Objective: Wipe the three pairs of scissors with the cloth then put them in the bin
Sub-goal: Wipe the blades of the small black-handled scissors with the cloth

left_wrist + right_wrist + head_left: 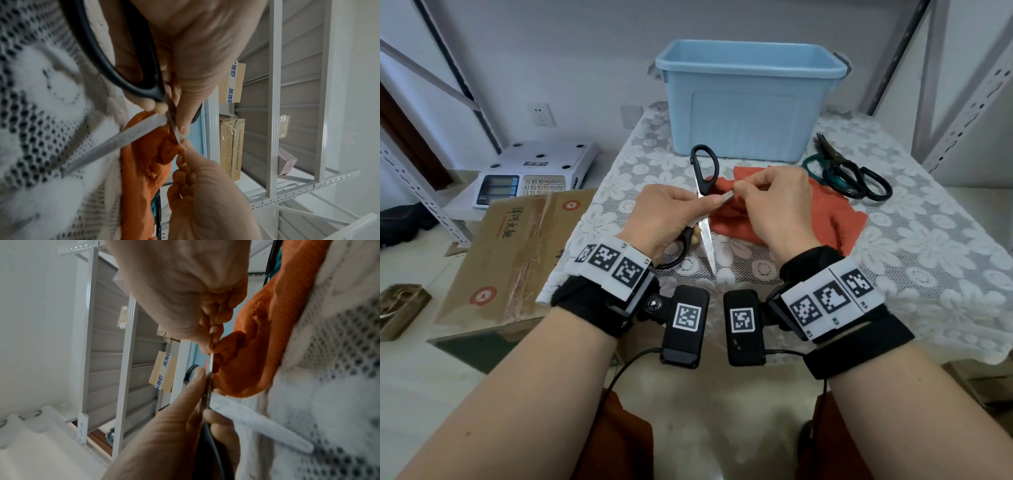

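Note:
My left hand (681,212) grips black-handled scissors (703,164) spread wide open above the lace-covered table. One blade (707,243) points toward me; the other runs right into my right hand (743,190), which pinches a fold of the orange cloth (828,212) around that blade's tip. In the left wrist view the thumb (185,100) presses the blade near the pivot, with the cloth (144,170) beneath. The right wrist view shows the pinch on the cloth (255,350). Two more pairs, one teal-handled (816,168) and one black-handled (873,185), lie at the right. The blue bin (750,102) stands behind.
The lace tablecloth (928,274) covers the table. A weighing scale (534,171) and a cardboard box (517,253) sit to the left, below table height. Metal shelf uprights (962,102) rise at the right and left. Boxes (232,146) fill the shelving.

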